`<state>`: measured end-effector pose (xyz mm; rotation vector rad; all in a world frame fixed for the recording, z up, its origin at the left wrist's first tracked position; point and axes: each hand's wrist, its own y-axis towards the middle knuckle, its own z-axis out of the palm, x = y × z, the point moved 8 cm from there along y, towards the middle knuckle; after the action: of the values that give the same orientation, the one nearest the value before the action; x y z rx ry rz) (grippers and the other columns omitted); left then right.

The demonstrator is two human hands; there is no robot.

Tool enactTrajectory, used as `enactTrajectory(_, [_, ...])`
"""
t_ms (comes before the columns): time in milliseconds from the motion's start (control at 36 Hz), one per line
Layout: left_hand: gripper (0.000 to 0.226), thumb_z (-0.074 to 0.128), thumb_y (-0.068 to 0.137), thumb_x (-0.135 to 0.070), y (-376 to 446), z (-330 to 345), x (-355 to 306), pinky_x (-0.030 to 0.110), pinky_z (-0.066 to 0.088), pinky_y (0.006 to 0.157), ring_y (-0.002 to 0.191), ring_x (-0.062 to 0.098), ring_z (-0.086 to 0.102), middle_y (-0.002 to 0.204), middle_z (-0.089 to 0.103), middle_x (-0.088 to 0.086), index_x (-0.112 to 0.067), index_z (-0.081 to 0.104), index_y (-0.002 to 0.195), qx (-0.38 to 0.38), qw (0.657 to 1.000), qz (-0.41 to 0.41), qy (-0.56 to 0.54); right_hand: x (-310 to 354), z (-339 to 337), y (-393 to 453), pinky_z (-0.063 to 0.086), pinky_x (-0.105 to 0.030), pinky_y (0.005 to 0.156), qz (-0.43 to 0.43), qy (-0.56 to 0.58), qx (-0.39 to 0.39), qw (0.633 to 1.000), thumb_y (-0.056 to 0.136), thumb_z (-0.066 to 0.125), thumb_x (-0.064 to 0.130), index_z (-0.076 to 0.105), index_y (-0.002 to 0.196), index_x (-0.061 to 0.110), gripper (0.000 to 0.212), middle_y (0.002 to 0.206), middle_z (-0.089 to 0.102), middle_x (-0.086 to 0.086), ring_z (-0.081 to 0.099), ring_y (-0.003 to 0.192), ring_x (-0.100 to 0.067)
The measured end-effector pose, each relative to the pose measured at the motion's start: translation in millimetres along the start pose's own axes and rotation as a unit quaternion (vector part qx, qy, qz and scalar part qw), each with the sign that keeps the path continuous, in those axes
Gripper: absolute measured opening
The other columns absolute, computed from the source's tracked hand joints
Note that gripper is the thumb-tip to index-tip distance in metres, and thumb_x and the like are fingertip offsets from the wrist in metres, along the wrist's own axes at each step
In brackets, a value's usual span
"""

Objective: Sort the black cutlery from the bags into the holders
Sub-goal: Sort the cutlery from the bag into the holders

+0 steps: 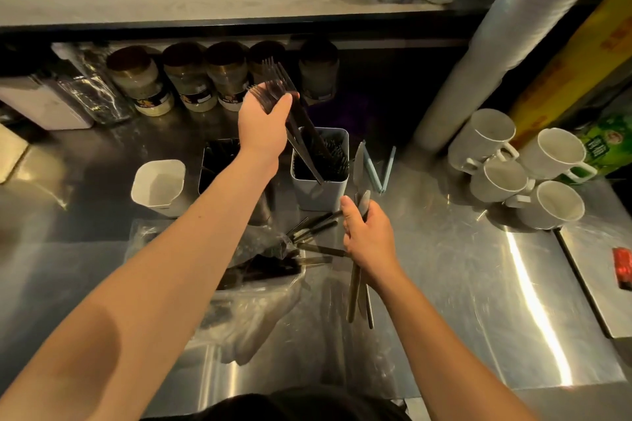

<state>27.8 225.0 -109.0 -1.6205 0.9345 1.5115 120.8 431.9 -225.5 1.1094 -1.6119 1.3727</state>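
Forks [273, 92] blurred, bag [246, 284] hiding cutlery, holder [319, 188] contents dark

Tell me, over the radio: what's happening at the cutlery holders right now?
Left hand grips forks, handles down in right holder. Right hand holds knives. More cutlery on bag. Nothing blocking.

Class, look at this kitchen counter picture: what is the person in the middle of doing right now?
A person is sorting black cutlery at a stainless steel counter. The left hand grips a bunch of black forks, handles angled down into a white square holder that already has forks in it. The right hand holds a few knives. More cutlery lies on a clear plastic bag nearer the person. Another white holder, to the left, looks empty.
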Motion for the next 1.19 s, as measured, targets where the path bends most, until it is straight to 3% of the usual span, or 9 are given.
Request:
enactTrajectory(306, [0.020, 0.063, 0.097, -0.015, 12, 25, -5, 0.006, 0.049, 0.077, 0.092, -0.009, 0.062, 0.105, 0.067, -0.009, -0.016, 0.059, 0.116, 0.030, 0.995, 0.073, 0.060, -6, -13, 8, 0.039, -0.030, 0.052, 0.007, 0.022, -0.002, 1.000, 0.096, 0.057, 0.049, 0.052, 0.096, 0.002, 0.047, 0.065, 0.049, 0.002, 0.044, 0.049, -0.007])
enactTrajectory(417, [0.024, 0.062, 0.097, -0.014, 23, 35, -24, 0.010, 0.048, 0.089, 0.107, 0.003, 0.063, 0.114, 0.068, -0.002, -0.017, 0.056, 0.119, 0.064, 0.986, 0.124, 0.091, -7, -15, 10, 0.039, -0.031, 0.054, 0.009, 0.018, -0.002, 1.000, 0.095, 0.057, 0.050, 0.052, 0.092, 0.009, 0.042, 0.066, 0.050, 0.002, 0.045, 0.051, -0.007])
enactTrajectory(528, [0.024, 0.063, 0.096, -0.012, 22, 48, -29, 0.008, 0.045, 0.088, 0.099, -0.007, 0.059, 0.105, 0.062, -0.016, -0.027, 0.053, 0.112, 0.116, 0.969, 0.158, 0.150, -8, -14, 12, 0.040, -0.035, 0.058, 0.008, 0.016, -0.004, 1.000, 0.094, 0.058, 0.053, 0.053, 0.088, 0.014, 0.040, 0.067, 0.051, 0.002, 0.046, 0.055, -0.009])
enactTrajectory(639, [0.026, 0.064, 0.096, -0.014, 19, 57, 22, 0.017, 0.043, 0.085, 0.095, 0.000, 0.057, 0.104, 0.061, -0.012, -0.018, 0.055, 0.120, 0.185, 0.951, 0.085, 0.233, -6, -9, 10, 0.037, -0.036, 0.058, 0.019, 0.047, 0.013, 0.999, 0.074, 0.057, 0.072, 0.053, 0.090, 0.012, 0.062, 0.066, 0.048, 0.002, 0.042, 0.055, -0.012])
enactTrajectory(722, [0.034, 0.067, 0.094, -0.013, 17, 50, 57, 0.028, 0.047, 0.091, 0.102, 0.011, 0.060, 0.109, 0.063, -0.006, -0.018, 0.053, 0.124, 0.208, 0.937, 0.024, 0.279, -4, -9, 9, 0.037, -0.039, 0.060, 0.014, 0.038, 0.011, 0.999, 0.070, 0.055, 0.075, 0.051, 0.086, 0.017, 0.061, 0.066, 0.048, 0.002, 0.042, 0.056, -0.013])
enactTrajectory(861, [0.034, 0.068, 0.093, -0.014, 17, 37, 66, 0.024, 0.052, 0.089, 0.100, 0.004, 0.064, 0.106, 0.071, -0.005, -0.023, 0.056, 0.124, 0.195, 0.958, -0.012, 0.209, -1, -14, 8, 0.038, -0.038, 0.060, 0.018, 0.035, 0.002, 0.999, 0.071, 0.055, 0.075, 0.052, 0.085, 0.018, 0.058, 0.065, 0.048, 0.003, 0.042, 0.057, -0.013])
enactTrajectory(1056, [0.019, 0.043, 0.106, -0.023, 17, 28, 50, 0.035, 0.053, 0.082, 0.099, 0.018, 0.065, 0.100, 0.074, -0.009, -0.031, 0.053, 0.119, 0.142, 0.979, 0.002, 0.144, 1, -9, 3, 0.031, -0.027, 0.045, 0.042, 0.095, 0.022, 0.994, 0.100, 0.056, 0.042, 0.049, 0.086, 0.015, 0.031, 0.064, 0.045, 0.002, 0.035, 0.050, -0.010])
enactTrajectory(1111, [0.025, 0.041, 0.105, -0.020, 15, 31, 55, 0.036, 0.052, 0.090, 0.109, 0.020, 0.063, 0.105, 0.070, -0.008, -0.033, 0.056, 0.121, 0.177, 0.962, 0.022, 0.205, 3, -6, 0, 0.029, -0.025, 0.043, 0.057, 0.127, 0.038, 0.990, 0.101, 0.054, 0.040, 0.048, 0.089, 0.014, 0.030, 0.065, 0.044, 0.001, 0.034, 0.049, -0.011])
enactTrajectory(1194, [0.044, 0.052, 0.097, -0.017, 9, 37, 67, 0.046, 0.040, 0.107, 0.130, 0.033, 0.041, 0.127, 0.057, -0.001, -0.031, 0.053, 0.139, 0.257, 0.874, 0.065, 0.407, 6, -3, -3, 0.030, -0.024, 0.042, 0.072, 0.144, 0.058, 0.985, 0.101, 0.053, 0.042, 0.050, 0.091, 0.014, 0.030, 0.063, 0.048, 0.004, 0.036, 0.047, -0.011])
